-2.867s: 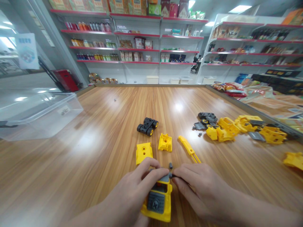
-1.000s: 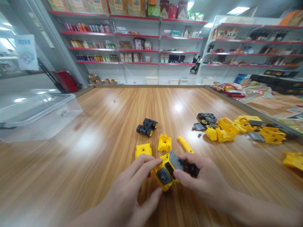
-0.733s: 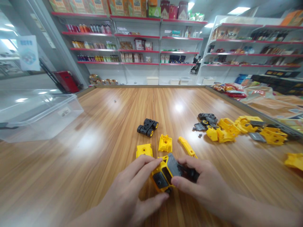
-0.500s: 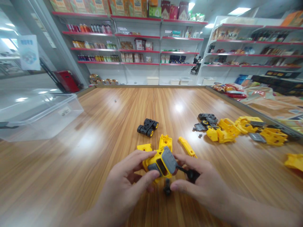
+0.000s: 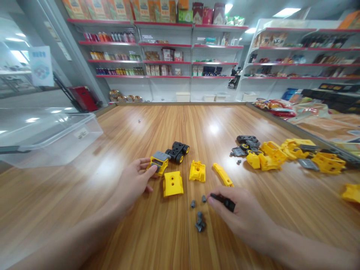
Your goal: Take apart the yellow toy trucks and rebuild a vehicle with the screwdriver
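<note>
My left hand (image 5: 138, 175) grips a yellow toy truck cab (image 5: 159, 165) with a grey roof, close beside a black wheeled chassis (image 5: 177, 152). In my right hand (image 5: 239, 210) is a small black screwdriver (image 5: 225, 202), its handle partly hidden by the fingers. Near my right fingertips lie two grey plastic screws, one of them upright-looking (image 5: 204, 198), and a small pile of grey screws (image 5: 200, 224) lower down. Between the hands rest a flat yellow panel (image 5: 173, 183) with two holes and a yellow base piece (image 5: 197, 171). A long yellow arm piece (image 5: 222, 174) lies above my right hand.
More yellow toy parts (image 5: 271, 155) and dark wheeled parts (image 5: 247, 141) are heaped at the right. A clear plastic bin (image 5: 67, 140) stands at the left. Bagged goods (image 5: 281, 108) lie beyond the table's right edge, and stocked shelves (image 5: 163, 77) stand behind.
My left hand has carried the cab left and away from me, down beside the chassis. The screwdriver has come away from the cab, and the grey screws are uncovered.
</note>
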`<action>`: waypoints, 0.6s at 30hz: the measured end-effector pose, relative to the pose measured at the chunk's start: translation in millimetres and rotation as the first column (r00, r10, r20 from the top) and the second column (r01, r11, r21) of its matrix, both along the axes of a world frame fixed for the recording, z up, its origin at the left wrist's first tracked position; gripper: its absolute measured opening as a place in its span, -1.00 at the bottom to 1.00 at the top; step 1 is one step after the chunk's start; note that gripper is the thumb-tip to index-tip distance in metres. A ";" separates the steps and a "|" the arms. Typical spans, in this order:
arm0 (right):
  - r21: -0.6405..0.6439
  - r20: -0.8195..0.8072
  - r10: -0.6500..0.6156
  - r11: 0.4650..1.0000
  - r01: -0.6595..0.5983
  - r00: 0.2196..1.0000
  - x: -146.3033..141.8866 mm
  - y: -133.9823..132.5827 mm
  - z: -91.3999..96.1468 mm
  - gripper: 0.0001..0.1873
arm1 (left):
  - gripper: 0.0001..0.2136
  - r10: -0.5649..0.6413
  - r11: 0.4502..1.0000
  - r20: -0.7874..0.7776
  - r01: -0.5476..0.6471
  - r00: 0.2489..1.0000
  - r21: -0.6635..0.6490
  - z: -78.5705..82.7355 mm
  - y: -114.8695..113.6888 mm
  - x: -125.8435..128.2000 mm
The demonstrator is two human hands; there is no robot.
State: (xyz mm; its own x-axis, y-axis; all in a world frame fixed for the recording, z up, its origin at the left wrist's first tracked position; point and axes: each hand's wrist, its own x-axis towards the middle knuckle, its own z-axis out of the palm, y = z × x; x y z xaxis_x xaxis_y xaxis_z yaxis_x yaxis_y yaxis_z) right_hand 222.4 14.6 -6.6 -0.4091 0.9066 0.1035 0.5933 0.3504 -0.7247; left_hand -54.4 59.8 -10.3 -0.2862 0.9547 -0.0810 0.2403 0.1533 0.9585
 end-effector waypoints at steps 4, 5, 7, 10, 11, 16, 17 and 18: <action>-0.003 0.031 0.012 1.000 -0.012 0.999 -1.2 0.8 1.4 -0.73 | -0.64 -0.057 0.994 -0.256 0.032 0.965 -0.101 6.6 -0.9 1.4; 0.004 0.034 0.015 1.000 -0.015 0.999 -1.6 0.8 1.2 -0.73 | -0.66 -0.071 0.993 -0.288 0.040 0.955 -0.114 6.4 -0.2 0.3; 0.013 0.035 0.020 1.000 -0.020 0.999 -1.9 0.6 0.8 -0.73 | -0.67 -0.080 0.994 -0.352 0.050 0.932 -0.092 2.9 1.7 -3.7; 0.023 0.042 0.024 0.999 -0.025 0.999 -0.9 0.0 0.9 -0.74 | -0.64 -0.009 0.994 -0.492 0.060 0.870 0.088 -3.3 2.2 -9.6; 0.028 0.047 0.026 0.999 -0.027 0.999 -0.3 -0.1 1.2 -0.74 | -0.64 0.027 0.983 -0.538 0.075 0.842 0.167 -3.8 0.6 -9.8; 0.083 0.086 0.033 0.996 -0.040 0.996 2.5 1.4 0.9 -0.78 | -0.75 -0.166 0.854 -0.700 0.457 0.694 0.250 1.5 -19.3 4.4; 0.092 0.098 0.034 0.995 -0.043 0.995 2.6 1.9 -0.3 -0.80 | -0.73 -0.227 0.822 -0.738 0.531 0.636 0.205 1.5 -23.4 8.1; 0.100 0.108 0.034 0.994 -0.045 0.994 2.7 2.4 -2.0 -0.82 | -0.70 -0.280 0.795 -0.768 0.588 0.576 0.150 0.7 -26.9 11.1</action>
